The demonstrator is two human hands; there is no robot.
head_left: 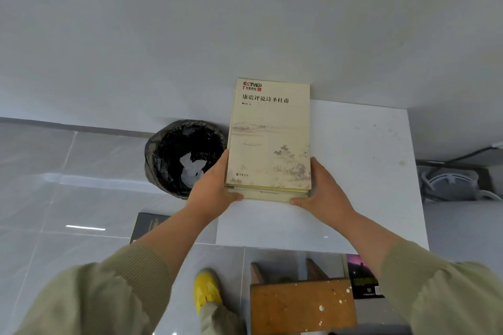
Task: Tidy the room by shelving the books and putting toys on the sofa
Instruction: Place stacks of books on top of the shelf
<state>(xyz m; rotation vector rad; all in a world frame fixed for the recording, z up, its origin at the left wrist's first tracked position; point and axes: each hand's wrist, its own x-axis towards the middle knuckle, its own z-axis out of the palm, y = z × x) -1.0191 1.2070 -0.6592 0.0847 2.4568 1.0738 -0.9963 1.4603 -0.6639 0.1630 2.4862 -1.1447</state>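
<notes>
A small stack of books (269,139), topped by a cream cover with Chinese title and a faint landscape painting, lies flat on a white shelf top (362,171), its far end against the wall. My left hand (215,185) grips the stack's near left corner. My right hand (324,187) grips its near right corner. On the floor lie a dark book (148,223), partly hidden by my left forearm, and a book with a purple and black cover (363,277) at lower right.
A round bin with a black liner (174,155) stands on the glossy tiled floor left of the shelf. A paint-speckled wooden stool (302,304) is below the shelf's near edge, beside my yellow shoe (205,288). A grey fan (451,185) sits at right.
</notes>
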